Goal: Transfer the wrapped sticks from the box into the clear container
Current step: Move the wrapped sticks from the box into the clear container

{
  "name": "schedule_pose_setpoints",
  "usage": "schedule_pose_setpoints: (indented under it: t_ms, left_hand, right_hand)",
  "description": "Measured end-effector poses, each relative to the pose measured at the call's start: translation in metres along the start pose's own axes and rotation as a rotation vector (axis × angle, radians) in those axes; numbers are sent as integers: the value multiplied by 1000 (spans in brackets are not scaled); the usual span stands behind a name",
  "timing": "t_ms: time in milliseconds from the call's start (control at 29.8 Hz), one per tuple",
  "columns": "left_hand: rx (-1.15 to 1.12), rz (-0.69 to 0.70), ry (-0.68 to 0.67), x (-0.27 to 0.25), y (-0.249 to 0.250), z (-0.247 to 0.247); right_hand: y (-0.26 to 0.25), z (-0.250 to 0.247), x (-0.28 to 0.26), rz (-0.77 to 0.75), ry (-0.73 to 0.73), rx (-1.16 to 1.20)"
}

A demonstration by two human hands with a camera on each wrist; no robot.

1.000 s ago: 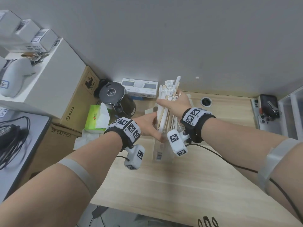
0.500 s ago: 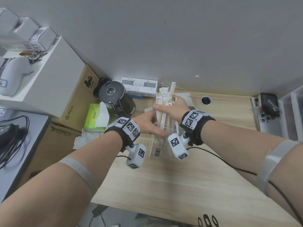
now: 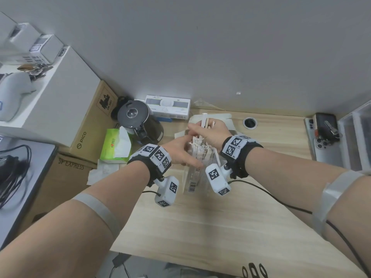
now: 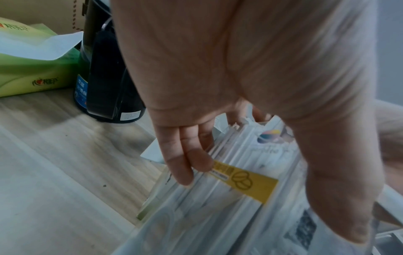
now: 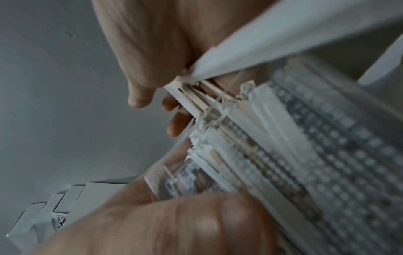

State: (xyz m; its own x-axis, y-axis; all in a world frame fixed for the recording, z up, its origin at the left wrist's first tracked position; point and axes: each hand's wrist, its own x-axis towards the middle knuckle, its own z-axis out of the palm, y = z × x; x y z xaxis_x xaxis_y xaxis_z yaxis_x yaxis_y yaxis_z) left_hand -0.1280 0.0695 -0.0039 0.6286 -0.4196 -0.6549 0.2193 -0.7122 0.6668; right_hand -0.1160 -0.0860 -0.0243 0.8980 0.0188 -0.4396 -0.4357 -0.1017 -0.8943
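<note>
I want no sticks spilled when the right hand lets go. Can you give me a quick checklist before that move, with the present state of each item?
1. Clear container upright on the wooden table: ok.
2. Left hand steadying the container's side, fingers against the wall: ok.
3. Wrapped sticks standing inside the container: ok.
4. Right hand holding the tops of the sticks: ok, a few poke above it.
5. Stick ends seated on the container floor: cannot tell, hidden.
6. Black kettle clear of the hands: ok, apart to the left.
</note>
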Motion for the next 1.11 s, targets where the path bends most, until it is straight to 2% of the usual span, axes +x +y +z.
schedule_pose_setpoints:
  t_ms: [235,537,672,873,1108]
  left_hand:
    - [-79,6,-7,3,0,-2]
    - [-106,3,4,6,-4,-2]
    - [-109,-20,2,4,-4,-3]
    - [-114,-61,0,3,-6,-5]
    - [-109,-68,-12,6,-8,-7]
  right_hand:
    - [-8,0,3,39,22,175]
    - [-14,-5,3,84,11,255]
    - [-13,-7,-1,129,-61,73]
    - [-19,-13,-6,168,-213,-68]
    - [-20,-14,-1,116,-176,-97]
